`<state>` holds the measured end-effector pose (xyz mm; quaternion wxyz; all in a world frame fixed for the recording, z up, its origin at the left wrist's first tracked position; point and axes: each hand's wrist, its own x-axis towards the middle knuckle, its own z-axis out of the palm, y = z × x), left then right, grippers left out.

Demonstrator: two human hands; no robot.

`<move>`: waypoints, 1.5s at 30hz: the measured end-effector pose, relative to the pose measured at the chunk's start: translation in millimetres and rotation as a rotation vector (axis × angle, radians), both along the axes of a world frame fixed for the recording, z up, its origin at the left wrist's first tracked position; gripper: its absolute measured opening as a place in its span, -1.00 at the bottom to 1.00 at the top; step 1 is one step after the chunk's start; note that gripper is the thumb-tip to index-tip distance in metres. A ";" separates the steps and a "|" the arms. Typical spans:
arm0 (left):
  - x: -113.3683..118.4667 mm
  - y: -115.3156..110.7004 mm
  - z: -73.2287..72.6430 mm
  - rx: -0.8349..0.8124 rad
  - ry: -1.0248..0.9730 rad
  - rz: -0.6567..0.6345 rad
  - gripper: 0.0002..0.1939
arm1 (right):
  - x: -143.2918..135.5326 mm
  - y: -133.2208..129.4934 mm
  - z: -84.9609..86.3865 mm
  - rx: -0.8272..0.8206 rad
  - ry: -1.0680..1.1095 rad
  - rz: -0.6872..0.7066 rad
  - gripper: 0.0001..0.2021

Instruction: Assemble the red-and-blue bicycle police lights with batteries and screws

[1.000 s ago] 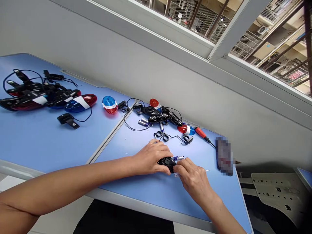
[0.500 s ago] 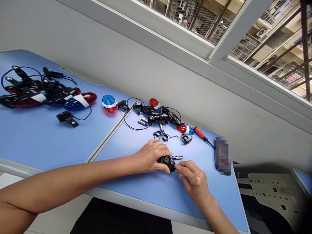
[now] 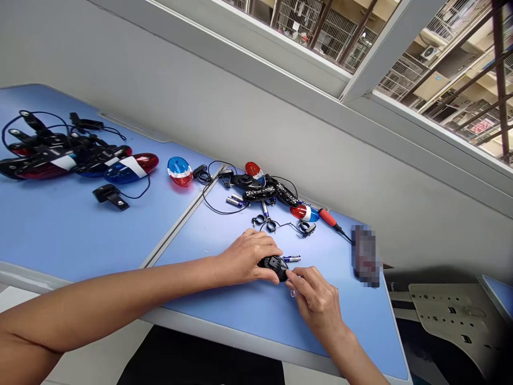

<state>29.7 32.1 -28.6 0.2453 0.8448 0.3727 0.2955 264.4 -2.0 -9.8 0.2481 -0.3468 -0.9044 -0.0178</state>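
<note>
My left hand (image 3: 254, 254) is closed around a black bike light housing (image 3: 276, 264), fingers over its far side and thumb along the near side. The housing lies low over the blue table with its ribbed face up. At its right end, the pinched fingertips of my right hand (image 3: 316, 297) grip or press the edge; what lies between them is hidden. A small clear, pinkish piece (image 3: 293, 293) shows just under the right fingers, too small to name. Behind the housing lies a blue-and-silver battery (image 3: 292, 259).
Past my hands lie opened black housings (image 3: 260, 193), batteries (image 3: 234, 201), ring clamps (image 3: 271, 226), a red-and-blue lens (image 3: 304, 213) and a red-handled screwdriver (image 3: 327, 217). A blurred-out dark object (image 3: 365, 256) lies at the right edge. Several assembled lights (image 3: 132, 167) are piled left.
My right fingertips have shifted slightly left along the end of the housing. The small clear piece beneath them moved a little left and down. My left hand stays in place.
</note>
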 end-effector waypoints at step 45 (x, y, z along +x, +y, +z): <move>0.0 0.2 -1.6 -0.021 0.009 -0.005 -0.50 | 7.2 17.4 10.8 -0.444 0.122 -0.033 -0.82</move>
